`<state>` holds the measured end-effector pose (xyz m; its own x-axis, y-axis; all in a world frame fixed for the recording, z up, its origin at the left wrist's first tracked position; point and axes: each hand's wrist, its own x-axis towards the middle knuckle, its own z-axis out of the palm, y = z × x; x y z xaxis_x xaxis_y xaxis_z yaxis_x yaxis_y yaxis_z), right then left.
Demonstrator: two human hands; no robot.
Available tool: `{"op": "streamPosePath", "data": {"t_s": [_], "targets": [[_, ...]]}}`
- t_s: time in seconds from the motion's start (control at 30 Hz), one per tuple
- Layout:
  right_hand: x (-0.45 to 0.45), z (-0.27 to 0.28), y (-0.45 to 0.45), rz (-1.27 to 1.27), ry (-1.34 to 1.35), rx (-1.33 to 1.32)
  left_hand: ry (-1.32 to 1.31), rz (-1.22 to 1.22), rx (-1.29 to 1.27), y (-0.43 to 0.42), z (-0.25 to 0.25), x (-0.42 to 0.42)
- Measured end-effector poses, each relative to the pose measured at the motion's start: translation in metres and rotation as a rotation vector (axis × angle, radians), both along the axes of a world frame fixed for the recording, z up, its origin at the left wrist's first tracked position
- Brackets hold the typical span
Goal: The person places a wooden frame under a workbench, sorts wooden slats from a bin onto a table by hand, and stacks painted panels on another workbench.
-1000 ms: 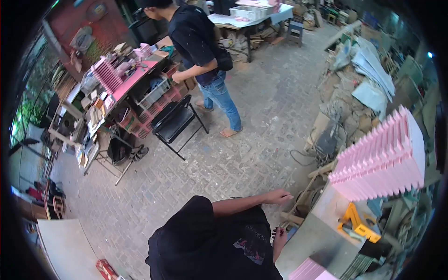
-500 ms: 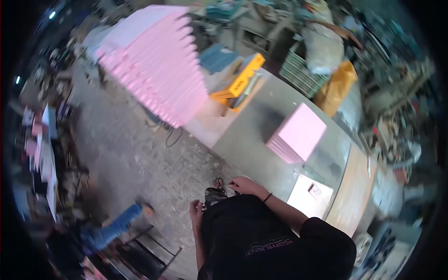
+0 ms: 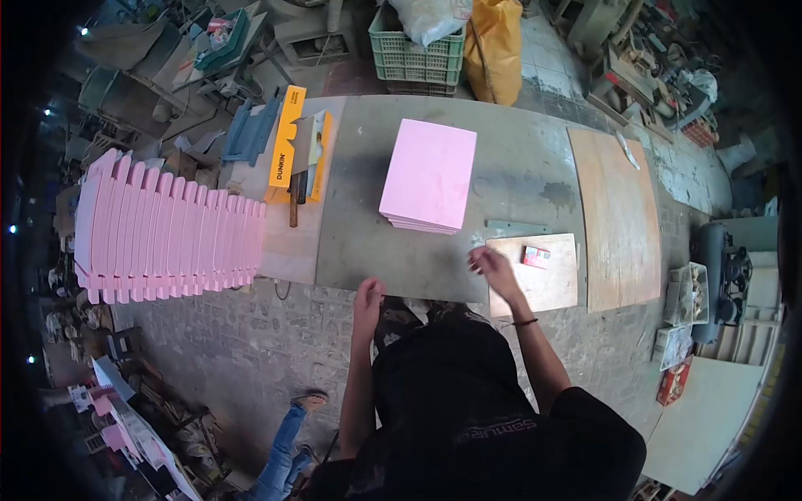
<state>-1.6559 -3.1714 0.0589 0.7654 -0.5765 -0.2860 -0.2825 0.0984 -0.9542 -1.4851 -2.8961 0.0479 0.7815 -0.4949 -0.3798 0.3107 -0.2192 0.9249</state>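
My left hand [image 3: 368, 301] hovers by the near edge of the grey table [image 3: 368, 250], fingers loosely bent and nothing visible in them. Over the table's near side is my right hand [image 3: 489, 264], its fingers loosely apart and holding nothing that I can see. It is nearest a light wooden board [image 3: 535, 292], on which lies a small red-and-white box [image 3: 535, 256]. Beyond both hands sits a short stack of pink rectangular panels [image 3: 430, 175], its lower sheets slightly fanned out. A flat greenish-grey strip [image 3: 516, 226] lies between this stack and the board.
A tall pile of notched pink pieces [image 3: 175, 234] stands left. A yellow Dunkin' box [image 3: 288, 150] lies near a hand saw [image 3: 302, 159]. A brown board [image 3: 618, 217] covers the right end. Behind are a green crate [image 3: 409, 50] and yellow sack [image 3: 493, 50]. Another person's jeans leg [image 3: 284, 451] shows below.
The view has swung round to face the table squarely. My right hand has moved from beside my body to over the table's near side; my left hand is now by its edge.
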Motion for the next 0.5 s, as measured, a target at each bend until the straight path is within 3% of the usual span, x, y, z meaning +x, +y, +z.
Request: {"op": "streamPosePath", "data": {"t_s": [0.13,0.2,0.27,0.33,0.5], "targets": [[0.054,0.042,-0.081,-0.252,-0.171,-0.27,0.594,0.406,-0.378,-0.05,-0.007,0.03],[0.098,0.091,-0.125,-0.257,-0.178,-0.418,0.808,0.443,-0.429,-0.077,-0.013,0.036],[0.151,0.142,-0.154,-0.115,-0.186,-0.497,0.955,0.484,-0.493,-0.104,-0.012,0.039],[0.206,0.156,-0.183,0.135,-0.024,-0.482,1.051,0.532,-0.533,-0.129,-0.009,0.039],[0.315,0.14,-0.196,0.682,0.55,-0.203,1.159,0.633,-0.635,-0.165,0.025,0.048]]}}
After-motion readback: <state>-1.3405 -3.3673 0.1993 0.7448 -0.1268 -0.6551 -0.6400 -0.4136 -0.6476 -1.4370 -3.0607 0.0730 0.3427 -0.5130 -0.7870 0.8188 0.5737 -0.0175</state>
